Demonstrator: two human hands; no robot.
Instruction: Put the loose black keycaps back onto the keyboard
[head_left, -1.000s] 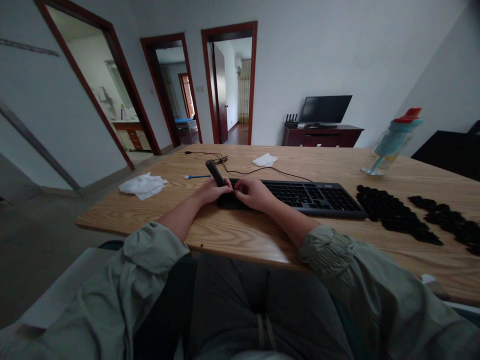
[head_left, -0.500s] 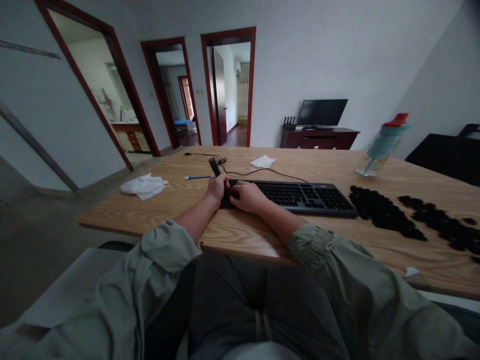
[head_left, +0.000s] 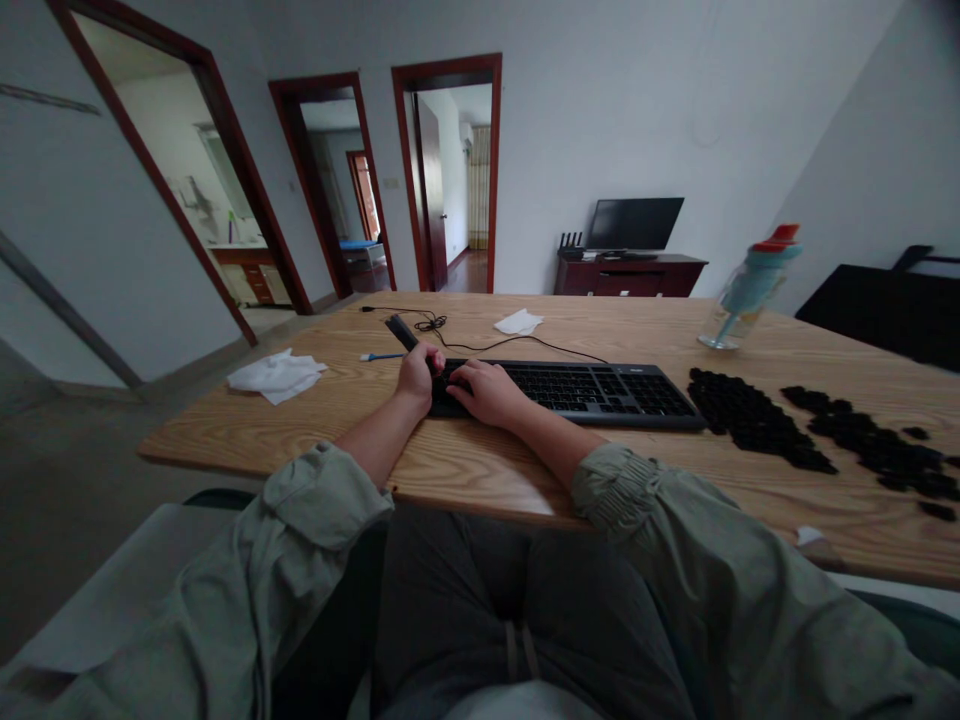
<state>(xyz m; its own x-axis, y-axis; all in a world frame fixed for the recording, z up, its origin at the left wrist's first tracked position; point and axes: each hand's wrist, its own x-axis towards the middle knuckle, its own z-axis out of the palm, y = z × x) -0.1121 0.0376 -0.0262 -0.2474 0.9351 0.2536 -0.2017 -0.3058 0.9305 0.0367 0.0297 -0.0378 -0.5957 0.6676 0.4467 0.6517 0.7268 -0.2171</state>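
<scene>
A dark keyboard [head_left: 600, 388] lies across the table in front of me. My left hand [head_left: 420, 372] is closed in a fist round a dark, long-handled tool [head_left: 401, 331] at the keyboard's left end. The tool's upper end slants up and left out of the fist; its lower end is hidden, so I cannot tell its exact kind. Close beside it, my right hand [head_left: 487, 392] rests over the keyboard's left part. Its fingers are bent and the thumb is apart; nothing shows held in it.
Loose black keycaps [head_left: 757, 420] lie in heaps right of the keyboard. A tilted-looking water bottle [head_left: 746, 290] stands behind them. Crumpled white tissue [head_left: 277, 375], a small blue brush [head_left: 384, 356], a folded tissue [head_left: 519, 321] and a coiled cable [head_left: 431, 322] lie left and behind.
The view has shifted slightly to the right. The tool in my left hand leans further left, and that fist has turned a little. My right hand stays on the keyboard.
</scene>
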